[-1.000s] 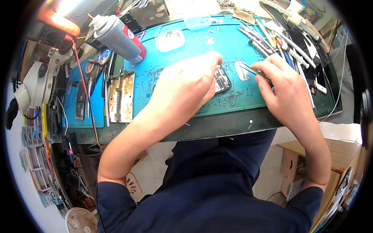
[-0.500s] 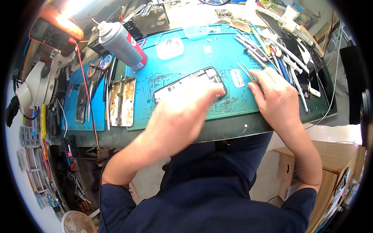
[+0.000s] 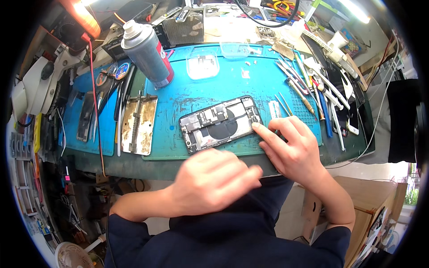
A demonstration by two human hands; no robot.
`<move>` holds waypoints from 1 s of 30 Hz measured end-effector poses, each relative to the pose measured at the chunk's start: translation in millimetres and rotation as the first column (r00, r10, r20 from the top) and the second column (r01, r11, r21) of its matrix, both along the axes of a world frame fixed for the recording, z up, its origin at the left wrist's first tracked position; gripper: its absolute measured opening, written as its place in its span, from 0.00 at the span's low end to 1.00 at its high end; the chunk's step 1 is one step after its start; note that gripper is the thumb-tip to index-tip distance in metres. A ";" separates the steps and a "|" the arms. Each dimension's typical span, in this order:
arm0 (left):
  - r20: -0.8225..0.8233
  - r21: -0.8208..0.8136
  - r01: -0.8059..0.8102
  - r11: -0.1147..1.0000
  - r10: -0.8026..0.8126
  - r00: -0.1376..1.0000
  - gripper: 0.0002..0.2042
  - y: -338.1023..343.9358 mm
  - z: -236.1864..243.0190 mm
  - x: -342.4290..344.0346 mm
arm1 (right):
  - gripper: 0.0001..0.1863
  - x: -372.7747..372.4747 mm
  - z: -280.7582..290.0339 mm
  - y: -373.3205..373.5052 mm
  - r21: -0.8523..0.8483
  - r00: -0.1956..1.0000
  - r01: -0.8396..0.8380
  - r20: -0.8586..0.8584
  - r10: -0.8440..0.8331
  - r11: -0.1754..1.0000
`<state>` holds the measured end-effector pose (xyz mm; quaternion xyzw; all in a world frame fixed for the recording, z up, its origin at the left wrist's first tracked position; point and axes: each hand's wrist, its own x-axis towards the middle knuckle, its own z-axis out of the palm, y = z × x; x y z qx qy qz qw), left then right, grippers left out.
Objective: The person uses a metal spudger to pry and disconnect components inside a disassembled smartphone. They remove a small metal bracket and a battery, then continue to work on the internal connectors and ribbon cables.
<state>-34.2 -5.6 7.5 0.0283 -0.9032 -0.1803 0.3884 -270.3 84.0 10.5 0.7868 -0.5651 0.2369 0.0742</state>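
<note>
From the head camera, the right hand (image 3: 292, 149) rests a forefinger on the near right corner of an opened phone (image 3: 221, 123) lying flat on the blue mat (image 3: 187, 96), other fingers loosely curled, pinching nothing. The left hand (image 3: 214, 181) (blurred) hovers off the mat, just nearer than the phone, fingers bent and empty; a spray can (image 3: 145, 53) stands well beyond it.

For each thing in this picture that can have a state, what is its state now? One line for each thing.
Phone: opened, inner parts showing, flat on the blue mat.
Right hand: forefinger tip on the phone's right end.
Left hand: blurred, off the phone, nothing seen in it.
Spray can: upright, cap off.
Clear tray: lying open side up.
Metal holder: flat, nothing clamped in it.
Tweezers: lying loose.
</note>
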 end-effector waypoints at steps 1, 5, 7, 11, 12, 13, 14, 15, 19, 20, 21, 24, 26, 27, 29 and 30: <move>0.080 -0.015 -0.109 0.994 0.110 0.991 0.18 -7.4 8.4 8.4 | 0.23 -0.2 1.4 -0.6 0.008 1.000 0.002 0.001 -0.002 1.000; 0.304 -0.044 -0.395 0.918 0.389 0.870 0.33 -33.4 11.1 25.2 | 0.26 -0.5 0.2 -0.9 0.036 1.000 0.005 0.005 -0.006 0.999; 0.373 -0.028 -0.423 0.906 0.402 0.836 0.37 -36.5 13.4 28.1 | 0.26 -1.9 -1.5 -1.2 0.027 1.000 -0.005 -0.002 0.005 1.000; 0.438 0.082 -0.365 0.927 0.296 0.849 0.41 -39.1 11.3 31.2 | 0.25 3.9 -0.4 2.0 0.029 0.997 0.075 -0.039 -0.074 0.997; 0.438 0.091 -0.360 0.929 0.287 0.852 0.41 -40.5 9.8 31.7 | 0.25 3.3 -2.0 1.8 0.013 0.998 0.061 -0.032 -0.060 0.998; 0.439 0.100 -0.354 0.930 0.278 0.854 0.41 -41.8 9.5 32.1 | 0.25 2.3 -3.6 1.9 -0.003 0.999 0.048 -0.024 -0.048 0.999; 0.440 0.109 -0.348 0.931 0.269 0.857 0.41 -42.9 9.2 32.7 | 0.25 1.4 -4.7 2.2 -0.019 0.999 0.035 -0.017 -0.035 0.999; 0.440 0.115 -0.346 0.931 0.264 0.858 0.42 -43.6 8.8 33.3 | 0.26 1.2 -3.4 3.0 -0.018 0.999 0.016 -0.051 -0.016 1.000; 0.430 0.152 -0.352 0.924 0.259 0.865 0.42 -43.2 7.1 35.2 | 0.28 1.2 -2.9 1.1 0.004 0.999 0.018 -0.047 -0.018 1.000; 0.427 0.163 -0.359 0.919 0.263 0.865 0.42 -43.2 6.8 35.7 | 0.28 1.1 -2.7 1.1 0.007 0.999 0.020 -0.048 -0.019 1.000; 0.425 0.151 -0.358 0.922 0.266 0.865 0.43 -43.8 6.8 36.0 | 0.28 0.9 -2.2 1.2 0.009 0.999 0.022 -0.048 -0.021 1.000; 0.428 0.148 -0.350 0.925 0.259 0.866 0.43 -44.5 8.0 36.7 | 0.28 0.7 -2.7 1.9 0.011 0.999 0.020 -0.048 -0.020 1.000; 0.424 0.154 -0.344 0.926 0.252 0.870 0.42 -45.3 8.5 36.4 | 0.28 0.4 -3.0 2.1 0.008 0.998 0.020 -0.052 -0.020 1.000; 0.421 0.157 -0.340 0.927 0.249 0.872 0.42 -45.5 8.5 36.2 | 0.28 0.3 -3.2 2.3 0.007 0.998 0.021 -0.055 -0.020 1.000; 0.423 0.173 -0.341 0.924 0.243 0.873 0.41 -46.2 9.5 35.9 | 0.29 0.3 -3.7 2.1 0.008 0.998 0.016 -0.058 -0.016 1.000; 0.424 0.181 -0.341 0.922 0.240 0.873 0.41 -46.5 9.8 35.4 | 0.29 0.3 -4.5 2.1 0.010 0.998 0.013 -0.058 -0.013 1.000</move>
